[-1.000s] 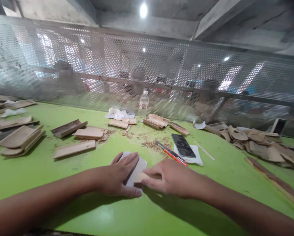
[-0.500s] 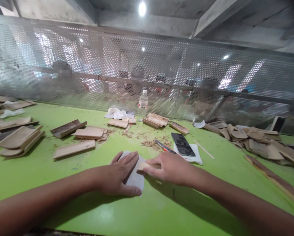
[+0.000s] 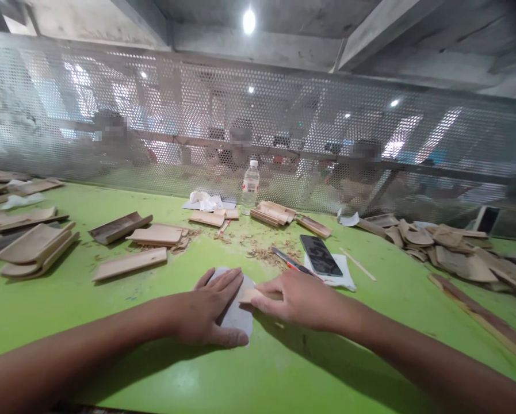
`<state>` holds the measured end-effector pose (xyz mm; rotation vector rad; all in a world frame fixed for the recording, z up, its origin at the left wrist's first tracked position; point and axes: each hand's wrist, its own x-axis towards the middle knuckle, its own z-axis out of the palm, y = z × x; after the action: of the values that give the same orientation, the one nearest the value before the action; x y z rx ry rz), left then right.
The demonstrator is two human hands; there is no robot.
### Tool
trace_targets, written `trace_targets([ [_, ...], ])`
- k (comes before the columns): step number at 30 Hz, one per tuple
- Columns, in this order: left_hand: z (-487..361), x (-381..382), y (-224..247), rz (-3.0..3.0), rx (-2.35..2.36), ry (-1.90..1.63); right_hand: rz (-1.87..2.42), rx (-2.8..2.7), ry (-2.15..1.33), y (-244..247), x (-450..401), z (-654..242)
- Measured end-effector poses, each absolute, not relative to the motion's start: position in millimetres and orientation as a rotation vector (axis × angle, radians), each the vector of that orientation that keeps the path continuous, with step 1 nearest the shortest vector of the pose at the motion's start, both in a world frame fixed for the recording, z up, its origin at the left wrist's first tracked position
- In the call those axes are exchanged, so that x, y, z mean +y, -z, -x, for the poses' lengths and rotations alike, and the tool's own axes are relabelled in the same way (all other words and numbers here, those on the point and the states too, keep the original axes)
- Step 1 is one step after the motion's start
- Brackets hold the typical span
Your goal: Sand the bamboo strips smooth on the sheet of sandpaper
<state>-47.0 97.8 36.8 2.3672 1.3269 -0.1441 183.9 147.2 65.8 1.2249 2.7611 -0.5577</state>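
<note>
My left hand (image 3: 212,307) lies flat with its fingers stretched out, pressing a whitish-grey sheet (image 3: 237,322), perhaps sandpaper, onto the green table. In my right hand (image 3: 290,296), thumb and fingers pinch a small pale piece of wood or bamboo (image 3: 249,295). Its tip rests over the sheet's right edge, and the rest is hidden in the hand. Just beyond that hand lies a utility knife (image 3: 290,261) with an orange-red part. Beside the knife a dark phone (image 3: 321,256) sits on white paper (image 3: 347,275).
Curved bamboo pieces (image 3: 130,264) lie at left, with a stack (image 3: 37,250) farther out. A heap of pieces (image 3: 451,247) and a long strip (image 3: 477,316) are at right. Shavings (image 3: 266,254) lie mid-table. A water bottle (image 3: 251,187) stands before a perforated screen (image 3: 188,115), people behind it.
Hardly anything differs. Both hands keep their places, and the small piece stays at the sheet's right edge. The whole view has shifted very slightly.
</note>
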Motion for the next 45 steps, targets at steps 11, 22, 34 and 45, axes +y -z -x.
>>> trace_targets([
  [11,45.3,97.6,-39.9,-2.340,1.347,0.201,-1.190,2.752,0.609,-66.3,145.7,-185.2],
  [22,45.4,97.0,-39.5,-2.364,1.344,0.203,-1.189,2.750,0.534,-69.6,142.7,-181.8],
  [34,46.0,97.7,-36.8,-2.352,1.347,0.204,-1.185,2.749,0.532,-68.3,142.3,-182.8],
  [45,44.9,98.2,-39.6,-2.333,1.344,0.199,-1.442,2.782,0.802,-72.7,162.2,-188.1],
])
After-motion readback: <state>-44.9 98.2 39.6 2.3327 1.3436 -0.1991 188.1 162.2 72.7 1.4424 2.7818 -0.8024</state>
